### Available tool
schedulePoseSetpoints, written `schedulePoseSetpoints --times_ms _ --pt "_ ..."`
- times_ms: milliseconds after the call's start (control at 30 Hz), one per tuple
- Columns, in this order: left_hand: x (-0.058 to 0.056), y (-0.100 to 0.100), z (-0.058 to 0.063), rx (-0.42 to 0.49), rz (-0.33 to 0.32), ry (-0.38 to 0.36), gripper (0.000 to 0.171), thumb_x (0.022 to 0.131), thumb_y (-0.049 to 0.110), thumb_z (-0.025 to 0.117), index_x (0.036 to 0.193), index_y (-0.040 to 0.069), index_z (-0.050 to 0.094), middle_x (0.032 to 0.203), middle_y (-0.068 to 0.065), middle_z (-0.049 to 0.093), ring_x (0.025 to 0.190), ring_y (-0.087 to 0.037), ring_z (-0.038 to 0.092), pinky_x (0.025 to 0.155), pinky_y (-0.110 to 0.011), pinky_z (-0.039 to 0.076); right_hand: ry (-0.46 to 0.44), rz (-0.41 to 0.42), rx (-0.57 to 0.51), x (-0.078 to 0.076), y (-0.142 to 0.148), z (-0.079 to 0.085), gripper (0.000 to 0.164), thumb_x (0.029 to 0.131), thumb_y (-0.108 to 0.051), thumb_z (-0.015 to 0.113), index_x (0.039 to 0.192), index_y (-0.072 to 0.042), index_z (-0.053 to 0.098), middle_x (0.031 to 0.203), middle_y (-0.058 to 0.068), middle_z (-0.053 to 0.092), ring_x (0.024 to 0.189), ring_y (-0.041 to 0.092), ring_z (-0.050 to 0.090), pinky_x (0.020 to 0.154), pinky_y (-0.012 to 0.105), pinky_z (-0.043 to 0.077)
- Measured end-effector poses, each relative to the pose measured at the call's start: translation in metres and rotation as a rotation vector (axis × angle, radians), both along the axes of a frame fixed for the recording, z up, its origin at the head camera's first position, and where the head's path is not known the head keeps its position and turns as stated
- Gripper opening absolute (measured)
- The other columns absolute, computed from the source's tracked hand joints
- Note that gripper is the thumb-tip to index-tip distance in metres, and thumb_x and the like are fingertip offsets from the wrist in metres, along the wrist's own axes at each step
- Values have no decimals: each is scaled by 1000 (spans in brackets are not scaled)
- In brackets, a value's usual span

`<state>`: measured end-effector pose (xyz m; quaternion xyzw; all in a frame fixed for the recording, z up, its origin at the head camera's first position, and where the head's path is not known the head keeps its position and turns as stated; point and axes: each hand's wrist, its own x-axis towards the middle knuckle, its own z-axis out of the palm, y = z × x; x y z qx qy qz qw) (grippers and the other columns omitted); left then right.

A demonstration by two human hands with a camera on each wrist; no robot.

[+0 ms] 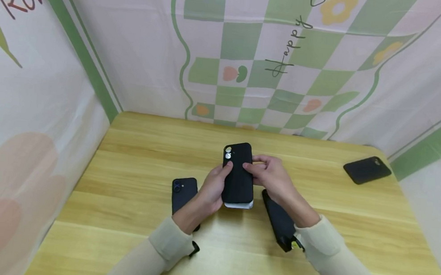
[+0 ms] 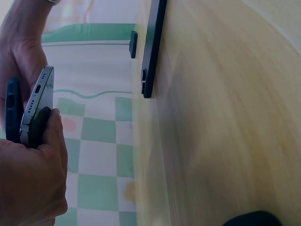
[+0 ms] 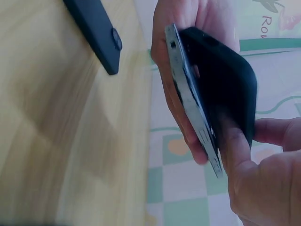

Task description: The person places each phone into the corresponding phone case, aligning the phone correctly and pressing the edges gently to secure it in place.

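Black phone case [image 1: 239, 180] is held up over the wooden tabletop [image 1: 117, 198], between the two hands, and is lapped over the back of a silver-edged phone [image 3: 189, 96]. By the left hand [image 1: 213, 188] both pieces are clamped from their outer side: its thumb is laid at the edge of the case's back and its fingers are curled against the phone's face — a grip apparently meant to brace the phone while the case is worked from the other side. By the right hand [image 1: 271, 174] the opposite wall of the case is pinched, with the thumb outside and a finger set in the gap between case and phone, seemingly so that the wall can be held off the phone. At the end nearer the wrists, the phone's pale edge is left showing past the case, so the two are judged not fully lined up. Just outside the left hand, a dark phone [image 1: 184, 192] is laid camera side up, partly hidden by that arm. Below the right hand, a black phone-shaped item [image 1: 276, 219] is rested; whether it is cased cannot be told. Well beyond the right hand, another dark slab [image 1: 367, 170] is placed — perhaps so that working room is left.
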<state>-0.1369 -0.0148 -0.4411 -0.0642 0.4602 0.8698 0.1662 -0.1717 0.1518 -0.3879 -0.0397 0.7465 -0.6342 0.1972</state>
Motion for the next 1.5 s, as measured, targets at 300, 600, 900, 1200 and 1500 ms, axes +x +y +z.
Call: schedulePoseSetpoints --times_ms 300,600,900,1200,1500 --pt "1 0 -1 1 1 -19 49 117 29 42 155 -1 43 151 -18 56 140 -27 54 118 -45 44 411 -48 405 -8 11 5 21 101 -16 71 111 2 76 92 15 80 72 24 77 63 29 63" --pt "2 -2 -3 -14 -23 -13 45 117 25 41 150 -5 45 145 -19 59 130 -25 60 111 -42 49 369 -8 443 -28 14 2 37 108 -29 64 127 2 71 111 20 77 87 27 76 69 28 64" --pt "4 -1 -4 -2 -86 36 47 117 24 40 155 -4 40 149 -19 55 136 -27 56 115 -44 46 90 53 289 -45 10 -3 44 108 -33 64 121 8 75 87 6 76 73 13 73 71 34 65" --pt "4 -1 -4 -27 -94 34 45 116 20 42 153 -6 43 145 -20 58 129 -24 60 112 -42 49 39 57 258 -46 12 -5 40 105 -29 68 114 10 76 81 2 77 70 13 75 68 30 64" --pt "4 -1 -5 -41 -95 10 42 115 17 45 151 -5 47 143 -19 62 128 -24 62 107 -40 52 31 49 246 -45 12 -5 38 105 -26 69 117 9 75 85 2 77 71 12 73 69 29 64"
